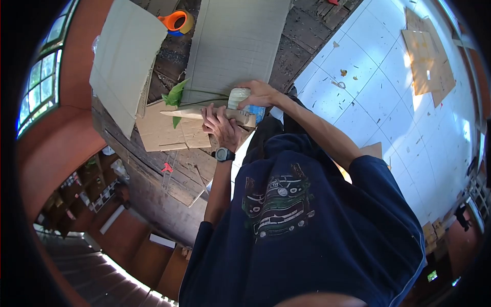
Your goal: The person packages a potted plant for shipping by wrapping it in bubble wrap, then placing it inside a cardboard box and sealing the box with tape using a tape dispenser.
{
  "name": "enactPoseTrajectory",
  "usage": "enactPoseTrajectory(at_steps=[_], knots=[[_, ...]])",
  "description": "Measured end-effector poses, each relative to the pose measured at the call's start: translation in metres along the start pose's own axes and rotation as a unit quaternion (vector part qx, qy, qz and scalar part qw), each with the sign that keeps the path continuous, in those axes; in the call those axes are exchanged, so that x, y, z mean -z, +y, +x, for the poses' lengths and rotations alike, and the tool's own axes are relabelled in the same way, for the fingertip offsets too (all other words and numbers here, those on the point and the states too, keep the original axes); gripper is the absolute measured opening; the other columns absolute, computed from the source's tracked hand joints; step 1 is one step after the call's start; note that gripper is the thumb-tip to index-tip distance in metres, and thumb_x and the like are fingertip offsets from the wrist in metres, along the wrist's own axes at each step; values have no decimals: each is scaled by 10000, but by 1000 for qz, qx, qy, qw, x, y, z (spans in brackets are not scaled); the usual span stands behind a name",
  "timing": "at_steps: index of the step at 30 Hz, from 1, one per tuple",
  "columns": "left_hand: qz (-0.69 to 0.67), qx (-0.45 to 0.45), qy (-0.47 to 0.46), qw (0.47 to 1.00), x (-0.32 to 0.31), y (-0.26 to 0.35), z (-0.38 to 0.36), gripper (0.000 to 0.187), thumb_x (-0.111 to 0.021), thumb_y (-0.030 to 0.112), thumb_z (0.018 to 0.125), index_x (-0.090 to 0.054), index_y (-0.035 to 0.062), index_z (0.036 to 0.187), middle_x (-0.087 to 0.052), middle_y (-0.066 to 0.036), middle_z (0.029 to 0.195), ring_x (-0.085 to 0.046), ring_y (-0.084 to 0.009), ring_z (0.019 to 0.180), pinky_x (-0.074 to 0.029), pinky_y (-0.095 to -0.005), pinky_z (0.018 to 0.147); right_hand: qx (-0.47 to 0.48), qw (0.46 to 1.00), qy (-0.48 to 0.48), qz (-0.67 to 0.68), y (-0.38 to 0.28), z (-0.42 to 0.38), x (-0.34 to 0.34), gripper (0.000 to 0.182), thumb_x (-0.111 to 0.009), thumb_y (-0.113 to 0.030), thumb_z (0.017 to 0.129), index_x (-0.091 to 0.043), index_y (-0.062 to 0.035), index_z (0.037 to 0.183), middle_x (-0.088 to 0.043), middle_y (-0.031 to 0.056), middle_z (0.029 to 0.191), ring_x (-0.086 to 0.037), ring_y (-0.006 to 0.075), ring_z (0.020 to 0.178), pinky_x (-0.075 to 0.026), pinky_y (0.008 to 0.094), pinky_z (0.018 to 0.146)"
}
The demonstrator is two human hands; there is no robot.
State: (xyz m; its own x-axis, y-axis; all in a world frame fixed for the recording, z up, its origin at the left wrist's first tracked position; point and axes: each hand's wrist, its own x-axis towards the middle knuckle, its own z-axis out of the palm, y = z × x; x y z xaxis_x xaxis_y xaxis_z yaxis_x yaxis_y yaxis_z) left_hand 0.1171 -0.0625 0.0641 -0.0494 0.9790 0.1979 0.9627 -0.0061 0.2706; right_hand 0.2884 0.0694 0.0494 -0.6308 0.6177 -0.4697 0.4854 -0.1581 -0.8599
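Note:
My left hand (222,126), with a watch on its wrist, lies over a long, pointed, tan strip (186,113), its fingers bent onto it. The strip looks like cardboard. My right hand (257,95) is closed around a pale, rounded object (238,96), possibly a roll of tape, close to the strip's wide end. Something blue and white (254,109) shows under the right hand. A green leaf (175,95) on a thin dark stem sticks out past the strip's far side. Where the stem ends is hidden near the right hand.
A large grey cardboard sheet (235,46) covers the worn wooden table (302,36). Left of it are a pale cardboard piece (125,56), an orange tape dispenser (176,22) and brown cardboard (163,130). A red-tipped tool (167,168) lies near the edge. Flattened cardboard (427,59) rests on the tiled floor.

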Motion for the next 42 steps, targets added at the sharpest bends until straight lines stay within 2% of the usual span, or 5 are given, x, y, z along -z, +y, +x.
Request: enactPoseTrajectory(at_steps=[14, 30, 36, 37, 42], knots=[[-29, 3, -14, 999, 6, 17, 10, 472, -504, 205, 822, -425, 17, 1247, -301, -239, 1412, -206, -466, 1355, -202, -674, 994, -16, 979, 158, 131, 7, -8, -20, 724, -817, -435, 475, -748, -103, 1115, -719, 193, 1058, -682, 312, 988, -513, 350, 943], [-106, 49, 50, 992, -6, 13, -5, 466, -483, 214, 824, -422, 33, 1249, -330, -224, 1413, -188, -438, 1388, -207, -631, 983, -3, 959, 259, 111, 9, -2, -42, 516, -819, -353, 572, -783, -148, 1044, -747, 124, 970, -691, 237, 887, -517, 321, 874], [41, -121, -118, 985, 51, 23, 27, 597, -640, 492, 854, -461, 18, 1171, -411, -173, 1338, -311, -404, 1317, -240, -612, 970, -16, 950, 271, 154, 12, 0, -43, 504, -820, -370, 593, -781, -129, 1034, -742, 135, 963, -687, 243, 888, -514, 330, 870], [21, -195, -61, 979, 54, 21, 38, 588, -679, 537, 817, -521, 40, 1087, -531, -113, 1214, -465, -340, 1205, -288, -573, 926, -6, 951, 267, 158, 14, 6, -48, 509, -824, -384, 583, -784, -136, 1025, -740, 145, 948, -689, 260, 886, -518, 335, 864], [-112, -339, 8, 934, 15, -23, 69, 272, -632, 344, 906, -568, 85, 851, -568, -57, 808, -588, -276, 805, -408, -444, 781, -10, 947, 263, 184, 18, 8, -67, 505, -818, -390, 579, -785, -131, 1012, -734, 149, 908, -679, 254, 853, -516, 323, 829]])
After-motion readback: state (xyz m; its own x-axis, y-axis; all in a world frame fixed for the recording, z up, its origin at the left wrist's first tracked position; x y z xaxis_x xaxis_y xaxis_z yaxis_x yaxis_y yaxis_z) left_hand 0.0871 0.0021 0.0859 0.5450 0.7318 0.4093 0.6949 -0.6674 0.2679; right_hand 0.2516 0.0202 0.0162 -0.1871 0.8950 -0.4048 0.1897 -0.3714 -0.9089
